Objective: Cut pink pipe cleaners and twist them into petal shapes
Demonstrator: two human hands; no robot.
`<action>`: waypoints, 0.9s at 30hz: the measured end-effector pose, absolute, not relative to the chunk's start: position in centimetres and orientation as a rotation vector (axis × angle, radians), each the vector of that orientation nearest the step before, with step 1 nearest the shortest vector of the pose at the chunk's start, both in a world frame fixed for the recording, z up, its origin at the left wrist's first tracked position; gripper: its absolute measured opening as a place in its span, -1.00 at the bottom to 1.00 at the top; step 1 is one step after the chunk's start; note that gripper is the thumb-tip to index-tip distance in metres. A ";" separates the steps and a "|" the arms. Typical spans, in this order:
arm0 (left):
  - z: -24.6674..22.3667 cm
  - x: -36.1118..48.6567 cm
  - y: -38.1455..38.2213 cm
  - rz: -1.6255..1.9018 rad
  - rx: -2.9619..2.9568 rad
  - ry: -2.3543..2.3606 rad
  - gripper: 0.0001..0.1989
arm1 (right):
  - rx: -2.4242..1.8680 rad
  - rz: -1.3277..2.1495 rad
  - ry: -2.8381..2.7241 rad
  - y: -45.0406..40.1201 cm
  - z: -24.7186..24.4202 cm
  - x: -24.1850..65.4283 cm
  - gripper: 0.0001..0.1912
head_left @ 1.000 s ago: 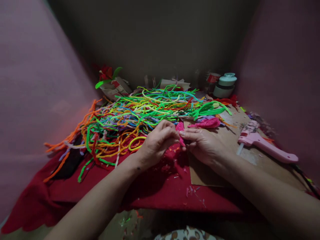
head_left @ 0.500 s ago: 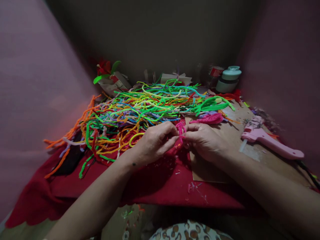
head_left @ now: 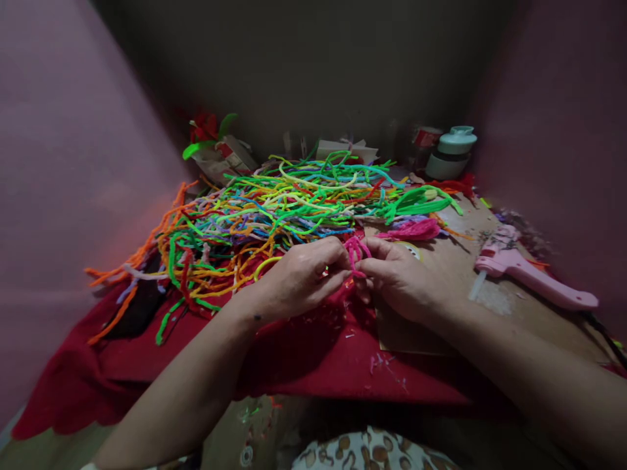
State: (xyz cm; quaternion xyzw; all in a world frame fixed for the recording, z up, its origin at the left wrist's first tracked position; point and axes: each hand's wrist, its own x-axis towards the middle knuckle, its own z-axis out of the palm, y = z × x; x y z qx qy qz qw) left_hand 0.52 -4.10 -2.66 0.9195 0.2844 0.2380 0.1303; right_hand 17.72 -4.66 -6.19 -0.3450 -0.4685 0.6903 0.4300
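Between both hands is a small looped piece of pink pipe cleaner [head_left: 356,253], above the front part of the red cloth [head_left: 313,365]. My left hand [head_left: 313,271] pinches its left side with thumb and forefinger. On its right side, my right hand [head_left: 399,274] grips it with bent fingers. Some fingertips are hidden behind the loops. A bundle of pink pipe cleaners [head_left: 416,229] lies just beyond my right hand. Behind my left hand spreads a large pile of coloured pipe cleaners [head_left: 294,202].
A pink glue gun [head_left: 533,277] rests on the brown board [head_left: 519,326] at the right. Farther back stand a teal-lidded jar [head_left: 448,153], a red-labelled container [head_left: 425,138] and a box with a red flower [head_left: 215,163]. A green bundle [head_left: 416,201] lies behind the pink one.
The pink loops between my fingers look more spread out. My right hand has shifted slightly, and a round yellow-edged item now shows behind it. The whole view has moved a little.
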 end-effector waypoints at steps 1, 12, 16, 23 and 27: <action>-2.6 0.4 -4.1 0.679 2.687 0.824 -0.93 | -0.861 1.718 -1.176 -4.7 -6.1 17.7 -0.87; -3.0 0.3 -4.2 0.564 2.826 0.956 -0.89 | -1.016 1.704 -1.276 -4.3 -6.0 18.0 -0.91; -3.1 0.6 -4.6 0.525 2.897 0.988 -0.90 | -1.109 1.476 -1.449 -4.4 -5.6 17.9 -0.90; -3.5 1.5 -5.3 0.614 3.063 1.037 -0.89 | -1.196 1.319 -1.600 -4.4 -5.9 17.8 -0.89; -3.5 2.0 -5.8 0.652 3.216 1.051 -0.89 | -1.208 1.438 -1.490 -4.5 -5.5 17.8 -0.89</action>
